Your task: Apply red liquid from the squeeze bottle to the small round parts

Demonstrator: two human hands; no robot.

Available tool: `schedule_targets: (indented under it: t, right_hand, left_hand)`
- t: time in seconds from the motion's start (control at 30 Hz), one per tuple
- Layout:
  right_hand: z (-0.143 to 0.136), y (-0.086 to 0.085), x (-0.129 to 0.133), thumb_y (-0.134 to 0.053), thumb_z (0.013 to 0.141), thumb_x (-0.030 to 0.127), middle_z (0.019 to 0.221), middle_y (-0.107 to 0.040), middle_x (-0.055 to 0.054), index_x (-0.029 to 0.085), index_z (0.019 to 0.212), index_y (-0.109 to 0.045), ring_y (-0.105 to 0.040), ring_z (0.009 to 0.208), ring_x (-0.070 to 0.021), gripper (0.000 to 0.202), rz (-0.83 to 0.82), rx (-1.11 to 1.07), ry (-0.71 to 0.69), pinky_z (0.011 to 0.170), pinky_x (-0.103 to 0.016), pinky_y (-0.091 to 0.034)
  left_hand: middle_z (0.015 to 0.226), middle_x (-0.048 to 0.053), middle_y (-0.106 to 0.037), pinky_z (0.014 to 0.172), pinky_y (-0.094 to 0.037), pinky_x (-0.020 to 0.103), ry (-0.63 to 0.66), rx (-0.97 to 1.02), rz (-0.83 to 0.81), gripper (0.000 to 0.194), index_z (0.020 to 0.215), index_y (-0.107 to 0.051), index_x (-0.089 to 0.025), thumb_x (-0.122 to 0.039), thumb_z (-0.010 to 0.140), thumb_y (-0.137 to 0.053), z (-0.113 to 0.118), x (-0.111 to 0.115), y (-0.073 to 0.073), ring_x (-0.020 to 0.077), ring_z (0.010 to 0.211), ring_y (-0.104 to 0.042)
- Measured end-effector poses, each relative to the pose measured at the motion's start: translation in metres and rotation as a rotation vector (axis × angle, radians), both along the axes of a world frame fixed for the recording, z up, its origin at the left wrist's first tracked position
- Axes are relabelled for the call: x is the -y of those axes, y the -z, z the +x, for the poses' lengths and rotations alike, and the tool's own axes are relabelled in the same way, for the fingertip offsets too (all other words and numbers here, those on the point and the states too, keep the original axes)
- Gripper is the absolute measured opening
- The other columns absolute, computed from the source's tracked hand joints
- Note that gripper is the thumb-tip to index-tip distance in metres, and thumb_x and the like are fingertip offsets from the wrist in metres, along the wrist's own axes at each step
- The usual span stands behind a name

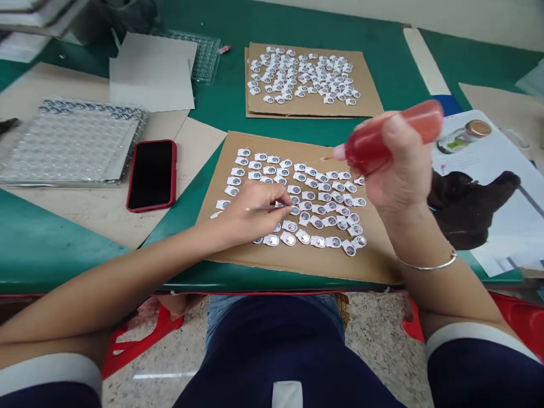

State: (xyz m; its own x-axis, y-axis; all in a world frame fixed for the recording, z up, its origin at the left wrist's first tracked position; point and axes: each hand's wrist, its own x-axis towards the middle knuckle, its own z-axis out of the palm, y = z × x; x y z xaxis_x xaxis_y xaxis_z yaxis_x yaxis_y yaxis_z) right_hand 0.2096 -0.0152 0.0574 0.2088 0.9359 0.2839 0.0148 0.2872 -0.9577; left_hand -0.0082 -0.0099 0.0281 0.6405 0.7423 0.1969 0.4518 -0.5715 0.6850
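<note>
My right hand (399,164) is wrapped round a red squeeze bottle (369,144), tilted with its pink nozzle and thin tip pointing left above the front cardboard sheet (272,260). My left hand (259,212) pinches a thin, light-coloured metal tool (267,207); its exact kind is hard to make out. The tool's point reaches a small white paper piece with a round dark-and-silver emblem (294,210). Rows of similar pieces (317,221) cover the sheet, and my left hand and forearm hide some of them.
Behind lies another cardboard stack (314,110) bearing many like pieces. To the left are a red-cased phone (152,175), a bubble-wrapped pack (72,141) and grey boards (151,73). A small glass jar (463,136), dark cloth (471,207) and white paper (527,198) are at right.
</note>
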Motion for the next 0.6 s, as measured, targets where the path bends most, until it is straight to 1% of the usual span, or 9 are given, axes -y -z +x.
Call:
schedule_targets:
  t: [0.07, 0.17, 0.27, 0.37, 0.43, 0.5, 0.6]
  right_hand:
    - [-0.008, 0.01, -0.006, -0.06, 0.072, 0.045, 0.062, -0.059, 0.0, 0.022, 0.078, -0.051, -0.06, 0.052, -0.0154, 0.026, -0.036, -0.028, -0.052, 0.031, -0.023, -0.03]
    - [-0.018, 0.027, -0.004, -0.059, 0.072, 0.047, 0.056, -0.058, 0.002, 0.022, 0.077, -0.05, -0.058, 0.046, -0.0135, 0.028, -0.04, -0.034, -0.027, 0.03, -0.023, -0.031]
    - [-0.021, 0.038, 0.003, -0.058, 0.073, 0.048, 0.055, -0.056, 0.003, 0.022, 0.075, -0.05, -0.058, 0.044, -0.0134, 0.028, -0.018, -0.01, 0.017, 0.031, -0.023, -0.036]
    - [-0.023, 0.043, 0.004, -0.058, 0.072, 0.051, 0.057, -0.056, 0.003, 0.022, 0.072, -0.05, -0.059, 0.047, -0.012, 0.03, 0.023, 0.076, 0.077, 0.038, -0.025, -0.044]
    - [-0.024, 0.045, 0.004, -0.058, 0.071, 0.052, 0.06, -0.056, 0.003, 0.021, 0.072, -0.051, -0.059, 0.05, -0.0112, 0.031, 0.044, 0.138, 0.111, 0.043, -0.026, -0.047]
    - [-0.025, 0.047, 0.004, -0.058, 0.071, 0.052, 0.062, -0.056, 0.003, 0.021, 0.074, -0.053, -0.059, 0.052, -0.0111, 0.031, 0.061, 0.164, 0.112, 0.046, -0.026, -0.048]
    - [-0.027, 0.048, 0.006, -0.058, 0.072, 0.05, 0.063, -0.056, 0.002, 0.021, 0.076, -0.054, -0.059, 0.054, -0.0114, 0.03, 0.057, 0.175, 0.076, 0.047, -0.027, -0.049]
  left_hand:
    - [0.071, -0.001, -0.065, 0.063, -0.044, 0.024, 0.008, -0.022, 0.112, 0.006, 0.076, -0.063, -0.019, -0.018, 0.075, -0.057, 0.001, 0.002, 0.01, 0.011, 0.065, -0.058]
    - [0.072, -0.001, -0.065, 0.069, -0.045, 0.027, 0.042, 0.005, 0.191, 0.006, 0.077, -0.06, -0.019, -0.015, 0.075, -0.056, -0.001, 0.007, 0.022, 0.0118, 0.069, -0.059]
    - [0.075, 0.0, -0.066, 0.074, -0.045, 0.029, 0.118, 0.04, 0.226, 0.007, 0.078, -0.058, -0.018, -0.012, 0.076, -0.055, -0.003, 0.009, 0.029, 0.0128, 0.072, -0.06]
    - [0.077, 0.001, -0.067, 0.076, -0.045, 0.031, 0.173, 0.058, 0.227, 0.008, 0.08, -0.057, -0.018, -0.012, 0.077, -0.053, -0.003, 0.009, 0.033, 0.0132, 0.072, -0.061]
    - [0.078, 0.001, -0.067, 0.077, -0.045, 0.032, 0.187, 0.069, 0.217, 0.009, 0.082, -0.056, -0.019, -0.012, 0.078, -0.052, -0.003, 0.008, 0.036, 0.0132, 0.072, -0.061]
    - [0.079, 0.001, -0.067, 0.077, -0.045, 0.033, 0.187, 0.071, 0.217, 0.009, 0.082, -0.055, -0.019, -0.012, 0.078, -0.052, -0.003, 0.008, 0.039, 0.0133, 0.072, -0.061]
    - [0.08, 0.002, -0.066, 0.076, -0.045, 0.033, 0.186, 0.073, 0.227, 0.01, 0.083, -0.055, -0.019, -0.011, 0.077, -0.052, -0.003, 0.008, 0.041, 0.0132, 0.071, -0.061]
